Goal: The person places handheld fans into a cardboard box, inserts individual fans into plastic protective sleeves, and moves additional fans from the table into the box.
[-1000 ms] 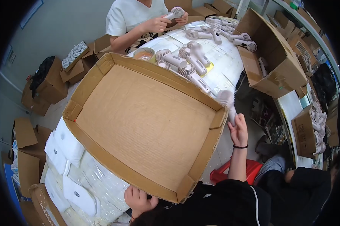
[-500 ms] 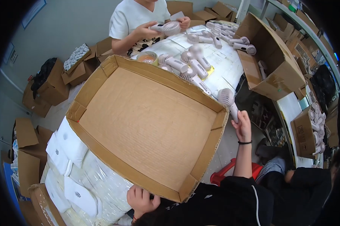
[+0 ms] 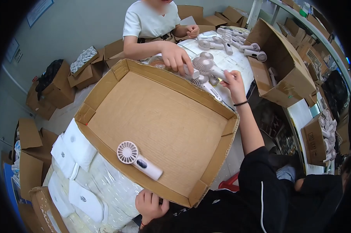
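Note:
My right hand (image 3: pixel 234 84), with a dark bead bracelet at the wrist, reaches past the far right corner of the shallow cardboard tray (image 3: pixel 136 184). Its fingers pinch the handle end of a pale handheld fan (image 3: pixel 206 66), whose round head points left over other fans on the table. My left hand (image 3: pixel 151 206) has its fingers curled at the tray's near edge, gripping it. Inside the tray lies one handheld fan (image 3: pixel 140 161), round grille to the left, handle slanting toward the near right.
Across the table, a person in white has a hand (image 3: pixel 177 58) on another fan. An open carton (image 3: pixel 288 73) on its side stands at right. White cloth pouches (image 3: pixel 84 198) lie at lower left. A box of fans (image 3: pixel 317 136) sits far right; a seated person is beside me.
A fan now lies in the tray. My right hand has moved from right of the tray up to the fans and grips one there. The other person's hand has come down to the fans.

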Tool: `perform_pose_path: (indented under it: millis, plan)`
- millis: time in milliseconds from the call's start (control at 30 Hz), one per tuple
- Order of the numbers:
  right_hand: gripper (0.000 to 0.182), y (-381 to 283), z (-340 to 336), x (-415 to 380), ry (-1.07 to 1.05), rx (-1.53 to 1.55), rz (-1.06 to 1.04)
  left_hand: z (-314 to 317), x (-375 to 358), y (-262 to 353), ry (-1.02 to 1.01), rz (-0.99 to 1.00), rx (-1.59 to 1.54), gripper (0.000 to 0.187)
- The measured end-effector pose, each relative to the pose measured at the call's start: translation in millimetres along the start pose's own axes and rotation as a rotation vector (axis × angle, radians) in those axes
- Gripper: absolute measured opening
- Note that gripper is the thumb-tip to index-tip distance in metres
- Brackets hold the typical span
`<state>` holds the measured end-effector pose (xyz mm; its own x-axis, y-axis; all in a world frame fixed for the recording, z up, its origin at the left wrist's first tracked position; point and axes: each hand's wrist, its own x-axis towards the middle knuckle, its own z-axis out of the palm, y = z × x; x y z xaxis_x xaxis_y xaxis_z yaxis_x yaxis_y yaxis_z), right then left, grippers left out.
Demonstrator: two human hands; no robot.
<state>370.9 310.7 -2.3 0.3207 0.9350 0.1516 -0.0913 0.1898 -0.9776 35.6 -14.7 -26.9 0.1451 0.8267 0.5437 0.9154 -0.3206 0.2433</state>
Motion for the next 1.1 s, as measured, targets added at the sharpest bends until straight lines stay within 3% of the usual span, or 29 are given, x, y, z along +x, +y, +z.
perform_pose_path:
  millis: [33, 100, 133, 200, 233, 267, 333, 367, 467, 667, 733, 800, 867, 900, 967, 1033, 1100]
  plan:
    - [0.026, 4.0, 3.0, 7.3, -0.001, 0.001, 0.0, -0.2, 0.4, 0.1, 0.0, -0.001, 0.001, 0.024]
    - [0.027, 7.2, 9.4, 14.6, -0.085, -0.394, -0.165, -0.9, 0.3, 0.4, -0.003, 0.002, 0.011, 0.024]
    - [0.027, 4.5, 10.2, 13.1, -0.084, -0.394, -0.164, -0.8, -0.1, 0.5, -0.005, 0.003, 0.01, 0.024]
    - [0.028, -4.9, 8.6, 9.9, -0.199, -0.784, -0.492, 0.2, -1.0, -0.2, -0.006, 0.003, 0.01, 0.026]
    - [0.028, -6.8, 5.5, 14.2, -0.26, -0.725, -0.332, 0.3, -1.2, -0.3, -0.009, 0.009, 0.005, 0.026]
    - [0.028, -4.9, 1.7, 18.0, -0.252, -0.729, -0.328, 0.4, -1.5, -0.2, -0.015, 0.004, 0.011, 0.026]
    - [0.028, -5.4, 1.0, 19.0, -0.449, -0.735, -0.554, 1.8, -2.6, -1.1, -0.022, 0.004, 0.011, 0.027]
    - [0.03, -5.3, 0.3, 17.6, -0.489, -0.763, -0.501, 2.6, -3.8, -2.2, -0.019, 0.006, -0.009, 0.031]
    - [0.032, -4.0, 19.5, 13.3, -0.412, -0.642, -0.39, 5.4, -4.5, -2.8, -0.005, 0.002, -0.033, 0.034]
    - [0.025, 1.0, 43.9, 27.9, -0.415, -0.764, -0.589, 3.6, -5.1, -2.5, -0.013, 0.008, -0.007, 0.032]
    - [0.018, 2.5, 39.7, 43.9, -0.365, -0.841, -0.651, 2.7, -4.9, -2.6, -0.019, 0.01, 0.01, 0.029]
    - [0.015, 7.7, 17.5, 74.0, 0.029, -0.748, -0.838, 3.4, -4.5, -3.0, -0.013, 0.012, 0.002, 0.029]
    - [0.018, -4.6, -24.3, 108.3, 0.397, -0.923, -0.968, 3.8, -5.2, -3.5, -0.016, 0.009, 0.0, 0.029]
    - [0.02, -10.7, -48.8, 122.8, 0.561, -1.056, -0.81, 4.2, -5.4, -3.6, -0.015, 0.005, -0.002, 0.03]
    - [0.029, -25.5, -88.9, 139.5, 0.876, -1.029, -0.328, 3.1, -5.3, -2.9, -0.019, 0.001, -0.003, 0.03]
    - [0.051, -30.6, -115.9, 137.3, 0.973, -1.192, 0.009, 4.3, -4.6, -3.3, -0.012, -0.001, -0.003, 0.031]
    - [0.056, -27.3, -136.2, 127.5, 0.998, -1.05, 0.208, 4.9, -7.3, -5.2, -0.027, 0.002, 0.006, 0.032]
